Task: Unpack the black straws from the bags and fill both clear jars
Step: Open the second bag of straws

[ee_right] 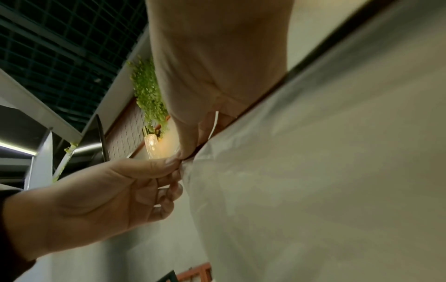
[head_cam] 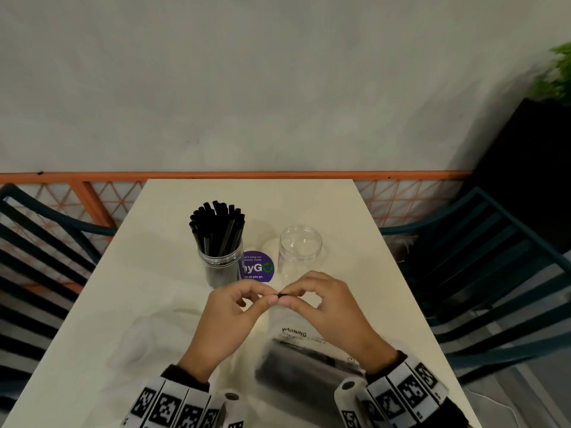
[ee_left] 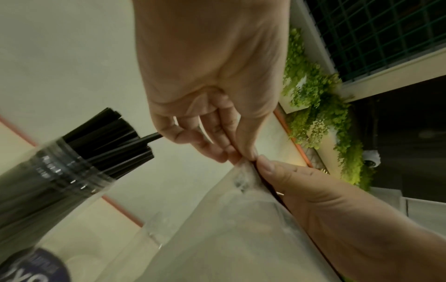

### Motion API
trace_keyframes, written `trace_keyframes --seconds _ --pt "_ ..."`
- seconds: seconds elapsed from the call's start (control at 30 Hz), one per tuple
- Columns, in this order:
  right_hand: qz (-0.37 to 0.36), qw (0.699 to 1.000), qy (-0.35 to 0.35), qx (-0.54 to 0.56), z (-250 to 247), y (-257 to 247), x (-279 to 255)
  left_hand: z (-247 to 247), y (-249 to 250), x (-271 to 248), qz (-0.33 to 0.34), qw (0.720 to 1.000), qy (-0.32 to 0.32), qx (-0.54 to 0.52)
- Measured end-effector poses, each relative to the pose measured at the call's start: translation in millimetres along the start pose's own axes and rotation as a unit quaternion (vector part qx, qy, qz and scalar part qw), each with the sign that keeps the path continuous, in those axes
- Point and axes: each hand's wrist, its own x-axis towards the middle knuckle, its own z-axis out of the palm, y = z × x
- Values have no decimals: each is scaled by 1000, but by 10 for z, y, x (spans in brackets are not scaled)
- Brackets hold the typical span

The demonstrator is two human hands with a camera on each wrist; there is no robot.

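A clear jar (head_cam: 220, 267) packed with black straws (head_cam: 217, 227) stands at mid-table; the same jar (ee_left: 48, 181) looms large in the left wrist view. Right of it stands an empty clear jar (head_cam: 299, 251). A clear plastic bag (head_cam: 306, 362) holding a bundle of black straws is lifted above the near table. My left hand (head_cam: 272, 299) and right hand (head_cam: 287, 300) pinch the bag's dark top strip side by side, fingertips almost touching. The wrist views show the same pinch on the bag (ee_left: 229, 238) (ee_right: 313, 171), left hand (ee_left: 243, 158) against right hand (ee_right: 188, 152).
A purple round sticker (head_cam: 258, 267) lies on the table (head_cam: 355, 242) between the jars. Crumpled clear plastic (head_cam: 151, 332) lies at the near left. Dark slatted chairs flank the table, one left (head_cam: 37, 242), one right (head_cam: 479, 257). A black planter (head_cam: 525, 180) stands far right.
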Motion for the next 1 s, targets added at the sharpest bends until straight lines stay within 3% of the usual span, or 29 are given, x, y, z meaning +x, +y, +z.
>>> trace_keyframes --seconds 0.13,0.3,0.47,0.63,0.73,0.83,1.0 --pt "-37 998 28 -50 -190 -155 104 -56 242 65 54 998 43 7" --pt "-34 989 86 -111 -533 -64 62 -360 194 178 67 991 113 2" --pt "-10 975 129 -181 -899 178 -89 -585 61 218 54 986 154 16" --pt "21 966 184 -178 -1108 309 -213 -725 -28 240 25 981 191 31" --pt "40 978 173 -109 -1052 284 -251 -694 45 231 57 971 192 132" --pt "41 988 147 -12 -934 225 -274 -569 170 176 105 940 171 275" --pt "28 991 127 -13 -815 157 -296 8 438 99 180 939 39 291"
